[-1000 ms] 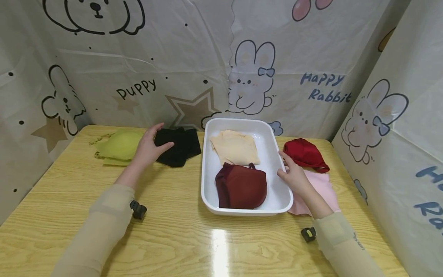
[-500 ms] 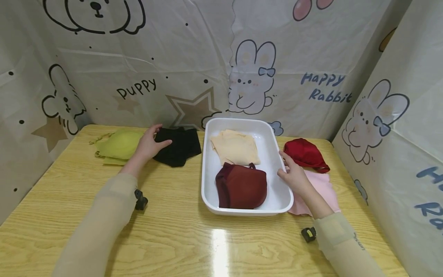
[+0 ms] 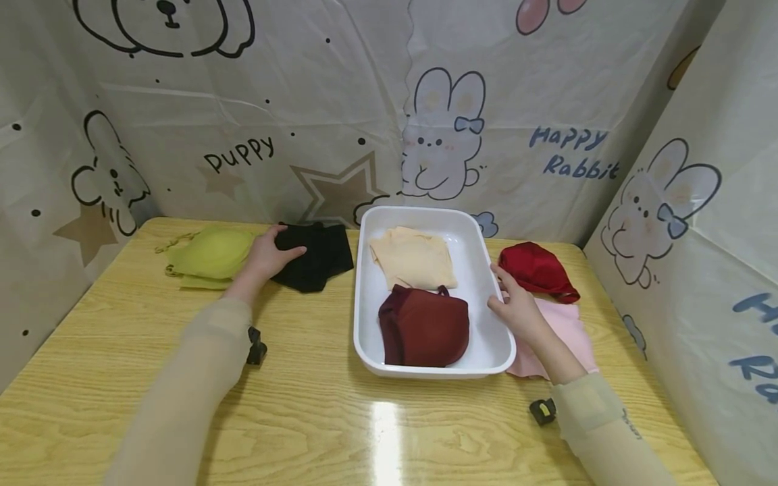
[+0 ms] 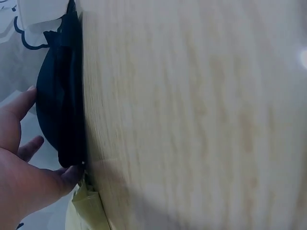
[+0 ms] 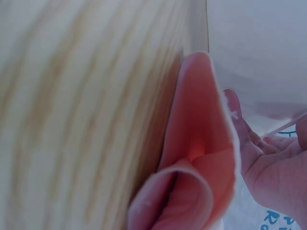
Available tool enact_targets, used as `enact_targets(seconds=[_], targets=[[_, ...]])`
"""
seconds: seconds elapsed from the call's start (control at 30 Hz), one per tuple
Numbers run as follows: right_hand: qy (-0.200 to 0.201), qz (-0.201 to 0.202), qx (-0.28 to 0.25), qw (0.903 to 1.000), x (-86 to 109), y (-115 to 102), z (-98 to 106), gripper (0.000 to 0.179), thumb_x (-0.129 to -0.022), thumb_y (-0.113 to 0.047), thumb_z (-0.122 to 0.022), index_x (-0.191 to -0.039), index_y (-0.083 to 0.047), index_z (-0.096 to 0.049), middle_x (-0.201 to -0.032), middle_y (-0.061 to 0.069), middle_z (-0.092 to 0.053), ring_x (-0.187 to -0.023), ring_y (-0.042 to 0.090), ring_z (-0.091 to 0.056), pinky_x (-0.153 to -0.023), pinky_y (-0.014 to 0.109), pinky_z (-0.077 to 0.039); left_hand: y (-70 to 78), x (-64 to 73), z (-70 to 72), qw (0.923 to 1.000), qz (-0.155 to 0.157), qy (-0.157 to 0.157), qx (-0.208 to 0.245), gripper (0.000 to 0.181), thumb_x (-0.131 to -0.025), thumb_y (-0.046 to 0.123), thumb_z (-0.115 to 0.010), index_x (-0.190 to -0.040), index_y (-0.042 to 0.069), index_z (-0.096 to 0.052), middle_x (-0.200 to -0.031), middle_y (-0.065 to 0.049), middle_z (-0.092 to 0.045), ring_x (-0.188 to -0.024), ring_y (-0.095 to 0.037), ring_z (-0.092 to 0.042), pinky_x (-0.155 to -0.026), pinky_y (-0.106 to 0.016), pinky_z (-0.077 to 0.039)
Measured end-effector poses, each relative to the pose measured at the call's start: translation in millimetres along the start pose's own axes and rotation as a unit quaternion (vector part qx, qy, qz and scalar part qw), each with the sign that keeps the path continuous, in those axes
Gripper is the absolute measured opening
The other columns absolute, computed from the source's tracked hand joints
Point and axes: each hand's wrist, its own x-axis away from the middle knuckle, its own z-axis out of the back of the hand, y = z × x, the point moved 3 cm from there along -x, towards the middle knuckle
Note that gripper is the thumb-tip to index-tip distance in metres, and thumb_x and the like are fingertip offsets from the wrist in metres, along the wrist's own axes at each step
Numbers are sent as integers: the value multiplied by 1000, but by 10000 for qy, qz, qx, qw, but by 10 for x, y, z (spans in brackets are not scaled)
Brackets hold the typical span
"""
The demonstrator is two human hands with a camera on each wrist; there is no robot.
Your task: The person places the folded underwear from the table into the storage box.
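My left hand (image 3: 270, 255) reaches over a black folded garment (image 3: 316, 256) at the back of the table, its thumb and fingers spread. In the left wrist view the thumb meets the lower edge of that cloth and a fingertip touches its rounded top. With my right hand (image 3: 521, 312) I hold the right rim of a white basin (image 3: 486, 337), thumb over the rim and fingers along the outer wall. Inside the basin a beige folded garment (image 3: 416, 260) lies behind a maroon folded bra (image 3: 428, 329).
Left of the black garment lies a yellow-green bra (image 3: 209, 253), partly behind my left hand. Right of the basin are a dark red satin bra (image 3: 535, 270) and a pink folded cloth (image 3: 568, 334). A printed curtain (image 3: 340, 88) borders the wooden table (image 3: 304, 418).
My left hand has settled lower and slightly to the right onto the black garment, its forearm swinging right. The right hand and basin stay in place.
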Motion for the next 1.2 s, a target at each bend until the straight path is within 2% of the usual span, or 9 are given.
enact_targets(seconds=[0.13,0.27,0.43,0.57,0.8,1.0,1.2], targets=[[29,33,18,10000,2,-9,3,65,-90,-7,-49,-149,-6,-23,-129,30,-48,-108,44,-57,-83,50,-53,7,-18,-12,9999,-43,42,-131,76,-90,34,-63,-147,1,-25,-149,-28,-25,-136,-44,-24,-110,-55,-26],[41,54,36,10000,0,-8,-3,64,-90,-7,-49,-149,-5,-24,-129,31,-49,-108,44,-58,-83,50,-53,14,-14,-19,9996,-100,-88,-244,78,-89,33,-64,-147,0,-23,-150,-28,-24,-136,-44,-25,-110,-54,-26],[51,41,8,10000,-6,8,-7,64,-90,-8,-49,-149,-7,-24,-129,30,-49,-107,44,-58,-83,51,-53,25,-5,-41,9993,-91,-337,-158,81,-88,35,-65,-148,4,-22,-148,-29,-26,-135,-43,-27,-109,-54,-28],[36,12,-12,10000,-6,11,-4,65,-90,-8,-49,-149,-7,-23,-130,30,-48,-107,44,-58,-83,51,-53,34,-7,-56,9994,-58,-322,-122,84,-87,40,-66,-149,4,-21,-149,-28,-25,-137,-42,-26,-110,-53,-27],[-28,-28,-41,10000,-12,14,-2,65,-91,-8,-49,-150,-7,-22,-132,30,-46,-109,45,-57,-85,51,-52,50,-26,-95,9972,131,-212,-704,92,-84,49,-66,-148,2,-20,-148,-27,-28,-133,-50,-23,-109,-58,-23],[-49,-19,-45,10000,-16,6,3,65,-91,-9,-49,-150,-8,-21,-132,30,-46,-111,45,-56,-85,50,-52,76,-27,-103,9959,72,-172,-882,96,-79,45,-72,-147,0,-21,-147,-28,-29,-130,-51,-25,-107,-58,-24],[-49,-40,-8,10000,-11,14,6,65,-91,-9,-49,-150,-8,-21,-132,30,-46,-110,43,-56,-85,50,-52,106,-21,-134,9962,-25,-441,-748,97,-77,38,-77,-147,0,-21,-148,-28,-27,-134,-50,-22,-109,-58,-23]])
